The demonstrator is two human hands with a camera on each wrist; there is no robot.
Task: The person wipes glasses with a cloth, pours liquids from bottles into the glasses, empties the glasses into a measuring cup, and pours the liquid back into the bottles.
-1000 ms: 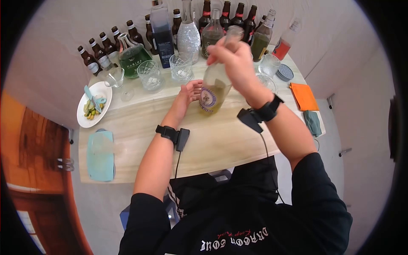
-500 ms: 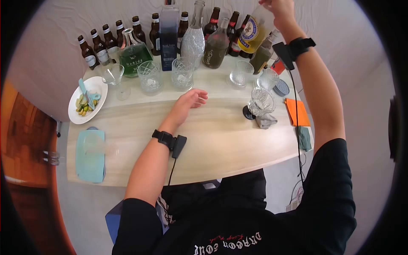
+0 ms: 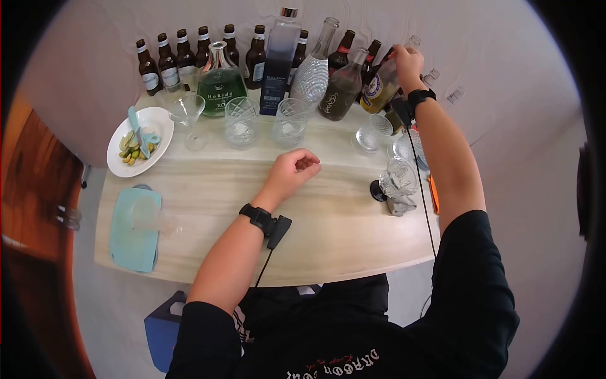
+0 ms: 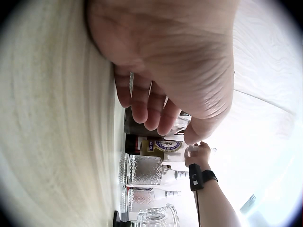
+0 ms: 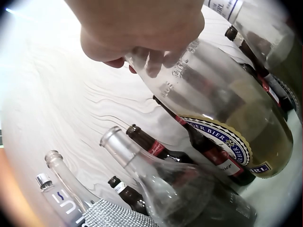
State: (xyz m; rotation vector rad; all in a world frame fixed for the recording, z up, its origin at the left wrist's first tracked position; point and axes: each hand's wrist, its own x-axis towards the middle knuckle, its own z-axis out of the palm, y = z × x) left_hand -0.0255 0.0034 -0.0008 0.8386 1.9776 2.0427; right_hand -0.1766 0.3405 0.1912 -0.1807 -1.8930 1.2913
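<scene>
My right hand (image 3: 409,66) grips the neck of a clear beer bottle (image 3: 380,90) at the back right of the table. In the right wrist view the bottle (image 5: 227,111) leans, with yellowish liquid in its lower part and a round blue and white label. A grey-tinted glass bottle (image 3: 344,95) stands beside it, and brown beer bottles are behind. My left hand (image 3: 291,174) is over the middle of the table, fingers loosely bent around nothing. Its nearest things are two cut-glass tumblers, one of them here (image 3: 290,120).
Brown bottles, a green-filled decanter (image 3: 221,95), a tall blue bottle (image 3: 281,69) and a glittering bottle (image 3: 309,79) line the back. At left are a white plate (image 3: 165,119) of cut limes and a teal board (image 3: 134,246). A patterned glass (image 3: 399,177) and grey cloth (image 3: 401,206) lie right.
My right hand lifted the beer bottle from the table's middle, carried it to the back right, then lowered it among the bottles. My left hand, earlier beside the bottle, is now apart from it.
</scene>
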